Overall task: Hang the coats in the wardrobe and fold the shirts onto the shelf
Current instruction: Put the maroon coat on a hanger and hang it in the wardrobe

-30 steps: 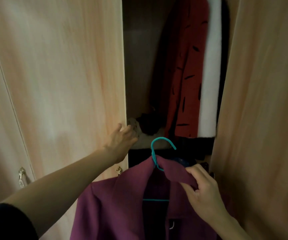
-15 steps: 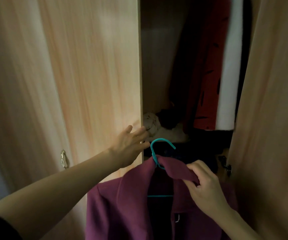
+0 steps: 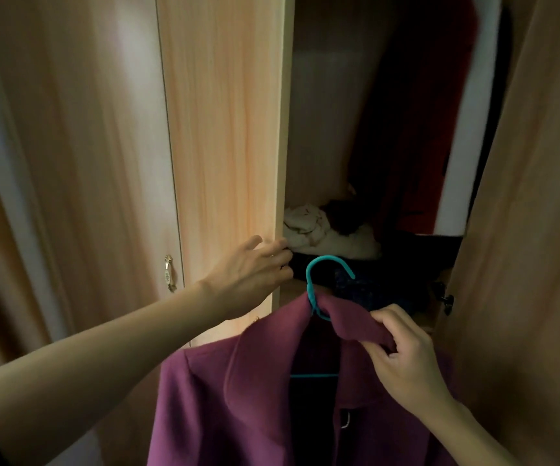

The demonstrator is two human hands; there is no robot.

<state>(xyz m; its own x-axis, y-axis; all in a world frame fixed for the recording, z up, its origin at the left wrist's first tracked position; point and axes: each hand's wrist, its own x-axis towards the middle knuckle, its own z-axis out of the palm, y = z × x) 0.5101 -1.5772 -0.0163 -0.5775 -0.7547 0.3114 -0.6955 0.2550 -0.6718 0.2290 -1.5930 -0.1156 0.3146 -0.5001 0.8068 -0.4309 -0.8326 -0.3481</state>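
At wardrobe front, left to right | pale wooden wardrobe door [image 3: 224, 146]: left hand [image 3: 251, 274] hooks loosely spread fingers over its edge; best swung wider first | teal plastic hanger [image 3: 318, 280] carrying purple wool coat [image 3: 238, 381], low before the opening: right hand [image 3: 403, 358] pinches collar fold; lift hook-first | hanging rail out of view above; dark red hung coat [image 3: 419, 146] blurred, partly shadowed.

Dim and warm out front, black inside, soft all over.
The left door [image 3: 224, 129] caught a warm orange glow, with a pale sheen on the panel [image 3: 130, 62] beside it; the interior [image 3: 332, 112] sat in deep shadow, and the red coat [image 3: 416, 183] hanging there smeared into blur. The purple coat [image 3: 238, 398] and teal hanger [image 3: 309, 284] read dull but clear enough; door lines bowed toward the frame's edges.
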